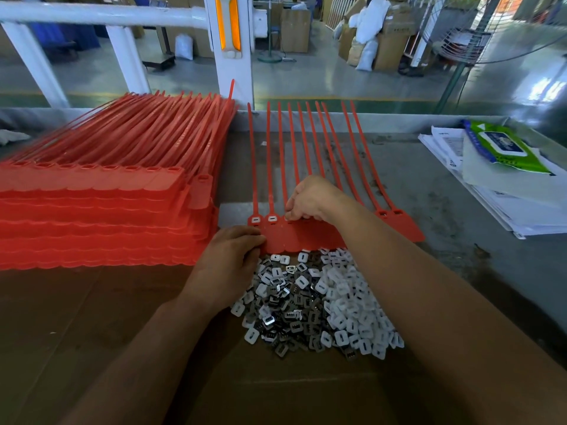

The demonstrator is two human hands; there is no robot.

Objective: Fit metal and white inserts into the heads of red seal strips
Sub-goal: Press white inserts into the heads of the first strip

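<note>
Desk [429, 185]: grey and stained, with a brown card sheet [76, 317] over its near left part.
Row [306, 237]: red strips joined side by side, lying near the middle of the desk. The flat heads point to the near edge. The thin tails reach to the far edge.
Filled heads: the two heads at the left end of the row [255, 219] each have a white insert in the slot.
Empty heads: the two heads at the right end [383, 213] show dark, open slots. The heads in the middle are hidden under the right hand.
Left hand [228, 262]: it lies at the left end of the row. Its fingers are bent over the near corner of the red heads and grip it.
Right hand [310, 197]: it comes in over the row from the right. Its fingers are curled down, with the tips bunched on the third head from the left. I cannot tell if an insert is under the tips.
White inserts [346, 302]: a heap of small square bits with a slot in each. It lies on the card just on the near side of the row, and its far edge touches the heads.
Metal inserts [288, 305]: shiny grey bits, mixed into the left part of the same heap.
Stack [107, 185]: many more red strips piled high on the left side of the desk, close beside the row.
Papers [506, 194]: a loose white pile by the right edge of the desk.
Wipes [503, 145]: a green and blue pack on top of the papers, near the far right corner.
</note>
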